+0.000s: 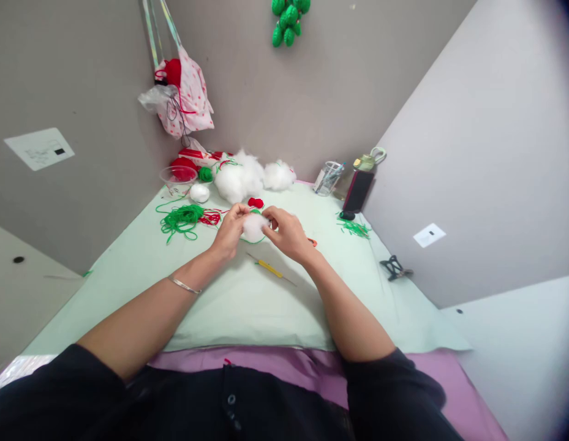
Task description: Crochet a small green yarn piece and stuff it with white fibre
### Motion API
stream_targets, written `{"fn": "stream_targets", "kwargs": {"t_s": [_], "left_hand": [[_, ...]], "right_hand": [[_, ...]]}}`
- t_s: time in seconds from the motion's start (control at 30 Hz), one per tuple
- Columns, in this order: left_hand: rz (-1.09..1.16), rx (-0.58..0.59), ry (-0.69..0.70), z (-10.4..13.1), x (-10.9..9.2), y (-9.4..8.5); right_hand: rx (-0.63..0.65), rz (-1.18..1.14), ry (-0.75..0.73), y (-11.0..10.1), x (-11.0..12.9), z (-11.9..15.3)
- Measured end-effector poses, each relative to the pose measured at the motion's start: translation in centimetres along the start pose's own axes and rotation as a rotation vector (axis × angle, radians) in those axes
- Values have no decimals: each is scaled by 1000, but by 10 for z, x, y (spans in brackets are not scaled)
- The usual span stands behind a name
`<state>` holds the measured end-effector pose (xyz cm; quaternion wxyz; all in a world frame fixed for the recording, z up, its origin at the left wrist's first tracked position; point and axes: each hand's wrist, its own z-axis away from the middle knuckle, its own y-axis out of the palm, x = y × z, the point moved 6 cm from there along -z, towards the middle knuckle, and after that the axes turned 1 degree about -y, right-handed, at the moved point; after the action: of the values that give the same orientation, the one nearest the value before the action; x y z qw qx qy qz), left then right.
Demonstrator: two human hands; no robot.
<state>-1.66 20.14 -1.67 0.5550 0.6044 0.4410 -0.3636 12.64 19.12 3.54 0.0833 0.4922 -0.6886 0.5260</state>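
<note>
A small tuft of white stuffing [254, 227] is held between my two hands above the table. My left hand [232, 229] has its fingers closed on the tuft's left side. On the other side, my right hand [284, 231] pinches it with thumb and fingers. A bit of green crochet or yarn [255, 212] shows just behind the tuft, partly hidden. Nearer my body lies a yellow-handled crochet hook [269, 268]. Beyond my hands sits a small red piece [255, 202].
Large white stuffing piles [241, 177] stand at the back. Tangled green yarn [180, 221] lies left, beside red yarn [211, 217]. At the right are a pen holder [329, 177], a phone [358, 191], green yarn scraps [354, 228] and a black stand [394, 268].
</note>
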Motion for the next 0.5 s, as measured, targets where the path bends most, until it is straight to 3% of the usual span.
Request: {"fn": "stream_targets", "kwargs": {"t_s": [0.3, 0.5], "left_hand": [[39, 99, -79, 0, 11, 4], [55, 125, -33, 1, 9, 10]], "right_hand": [[-3, -48, 108, 5, -15, -1], [-35, 11, 192, -3, -17, -1]]}}
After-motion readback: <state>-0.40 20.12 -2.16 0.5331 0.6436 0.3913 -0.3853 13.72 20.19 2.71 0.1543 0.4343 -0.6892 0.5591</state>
